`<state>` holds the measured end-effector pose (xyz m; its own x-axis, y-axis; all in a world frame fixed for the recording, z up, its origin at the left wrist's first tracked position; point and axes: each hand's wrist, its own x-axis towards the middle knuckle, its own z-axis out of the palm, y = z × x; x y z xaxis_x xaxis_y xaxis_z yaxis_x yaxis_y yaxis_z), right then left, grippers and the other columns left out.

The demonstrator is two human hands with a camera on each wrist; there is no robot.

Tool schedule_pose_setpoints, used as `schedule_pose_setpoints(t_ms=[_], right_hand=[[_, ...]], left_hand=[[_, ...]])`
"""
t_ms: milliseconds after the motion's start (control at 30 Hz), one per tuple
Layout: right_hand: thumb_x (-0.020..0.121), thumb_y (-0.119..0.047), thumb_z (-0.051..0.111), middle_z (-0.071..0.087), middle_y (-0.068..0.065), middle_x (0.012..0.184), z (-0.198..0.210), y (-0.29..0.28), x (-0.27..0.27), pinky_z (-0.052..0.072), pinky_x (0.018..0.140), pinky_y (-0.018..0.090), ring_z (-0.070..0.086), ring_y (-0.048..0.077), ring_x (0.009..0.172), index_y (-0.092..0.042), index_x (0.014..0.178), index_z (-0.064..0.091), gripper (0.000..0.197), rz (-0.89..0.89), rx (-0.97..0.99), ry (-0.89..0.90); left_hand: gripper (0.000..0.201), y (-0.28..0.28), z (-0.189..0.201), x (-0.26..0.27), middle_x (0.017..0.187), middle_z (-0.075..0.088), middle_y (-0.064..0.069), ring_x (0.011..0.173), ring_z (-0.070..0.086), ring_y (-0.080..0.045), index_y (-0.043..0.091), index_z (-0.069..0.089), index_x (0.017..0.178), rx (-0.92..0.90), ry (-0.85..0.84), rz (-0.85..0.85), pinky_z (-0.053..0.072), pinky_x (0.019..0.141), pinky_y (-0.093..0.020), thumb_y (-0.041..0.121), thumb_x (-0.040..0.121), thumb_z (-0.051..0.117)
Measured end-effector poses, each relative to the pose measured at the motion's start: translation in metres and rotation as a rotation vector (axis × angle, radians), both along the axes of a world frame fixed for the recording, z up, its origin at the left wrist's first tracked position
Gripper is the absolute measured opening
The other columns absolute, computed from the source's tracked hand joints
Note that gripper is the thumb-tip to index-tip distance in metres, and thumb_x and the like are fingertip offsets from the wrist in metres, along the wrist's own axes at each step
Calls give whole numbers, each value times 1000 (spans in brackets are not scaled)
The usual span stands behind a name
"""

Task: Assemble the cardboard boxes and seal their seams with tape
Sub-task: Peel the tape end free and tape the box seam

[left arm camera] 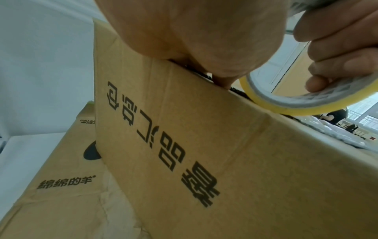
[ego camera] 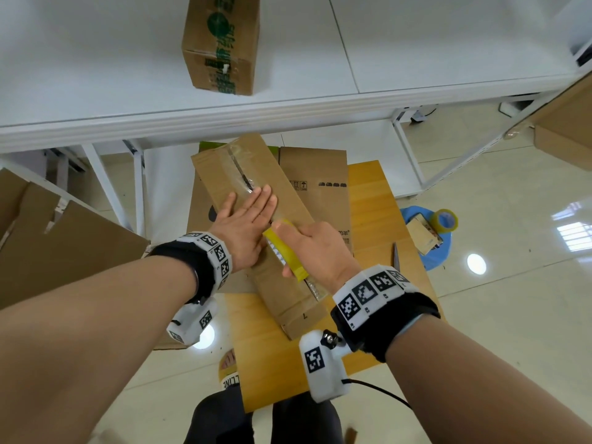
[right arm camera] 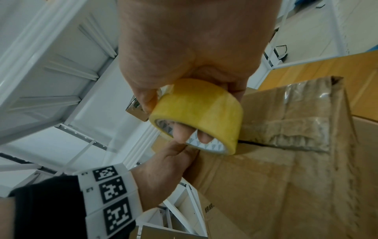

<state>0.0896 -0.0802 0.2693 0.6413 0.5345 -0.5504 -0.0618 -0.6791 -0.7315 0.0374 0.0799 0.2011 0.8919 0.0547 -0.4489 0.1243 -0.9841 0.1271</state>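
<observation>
A long brown cardboard box [ego camera: 256, 174] lies slanted on a low wooden table [ego camera: 378, 200], its top seam partly covered with clear tape. My left hand [ego camera: 246, 219] presses flat on the box top, fingers straight, just left of the seam. My right hand [ego camera: 314, 248] grips a yellow roll of tape [ego camera: 285, 251], fingers through its core, and holds it against the seam. The right wrist view shows the tape roll [right arm camera: 200, 111] touching the box [right arm camera: 266, 177] at the slit. In the left wrist view the roll [left arm camera: 286, 103] sits on the top edge of the printed box [left arm camera: 204, 161].
Flattened cardboard [ego camera: 317, 174] lies under the box. A taped box [ego camera: 221, 43] stands on the white shelf above. A blue stool [ego camera: 435, 248] at the right holds another tape roll [ego camera: 445, 219]. More cardboard [ego camera: 64, 238] leans at the left. A dark blade [ego camera: 396, 256] lies on the table.
</observation>
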Motion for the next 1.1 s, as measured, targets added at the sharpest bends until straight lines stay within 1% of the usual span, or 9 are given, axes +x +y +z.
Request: schedule_pose_setpoints(t_ms=[100,233,333,467,533,700,900,1000,1100], right_hand=[[92,-55,51,69,2,57,2,-2,-1,57,81,44,73,23,69,-4,87,68,54,-21,-17,10],[89,-43,55,60,-3,44,11,1,0,52,62,35,73,29,65,-15,58,55,42,-75,-71,46],[85,-38,54,66,5,50,13,-5,0,50,53,30,71,27,57,-15,59,54,35,-54,-169,117],[91,-31,53,60,-3,42,13,-15,-1,38,37,17,58,11,38,-13,69,52,29,-24,-303,154],[88,-31,52,63,0,47,17,-14,-2,39,43,22,61,17,45,-11,72,54,25,-46,-310,183],[88,-36,50,62,-1,46,19,-13,-7,35,49,27,48,10,31,-14,70,52,29,-25,-340,121],[96,-31,48,62,0,48,25,-16,-5,34,46,27,43,7,28,-15,68,48,32,20,-357,109],[101,-33,48,55,-3,64,29,-19,-2,43,43,18,50,5,49,-24,69,45,33,86,-312,5],[100,-33,50,50,-7,75,26,-23,1,44,60,22,44,5,60,-14,101,65,24,101,-286,-53]], left_hand=[[75,-2,0,-2,155,-31,4,143,-25,-12,22,-21,150,-17,3,17,-13,117,-51,36,97,30],[72,1,0,2,155,-30,3,145,-21,-12,22,-21,150,-28,18,18,-13,116,-50,38,99,27],[69,3,-1,3,154,-33,4,144,-23,-12,23,-23,149,-28,44,9,-14,116,-52,42,100,22],[70,0,-1,3,152,-37,5,143,-26,-11,23,-26,147,-33,61,19,-14,115,-54,43,101,21],[69,0,0,4,151,-37,4,143,-26,-12,24,-27,147,-47,60,17,-14,115,-54,44,101,21],[72,2,4,-1,150,-40,4,142,-30,-18,30,-30,145,-73,14,-70,-17,113,-56,56,98,17],[129,-11,11,3,148,-43,2,137,-37,-15,26,-35,143,-72,60,-338,-24,111,-49,83,66,51],[147,-9,21,18,148,-43,0,137,-37,-17,25,-38,141,24,66,-501,-25,110,-49,89,50,57],[157,-7,30,34,147,-44,-6,137,-37,-22,25,-42,138,135,81,-645,-25,110,-51,87,42,65]])
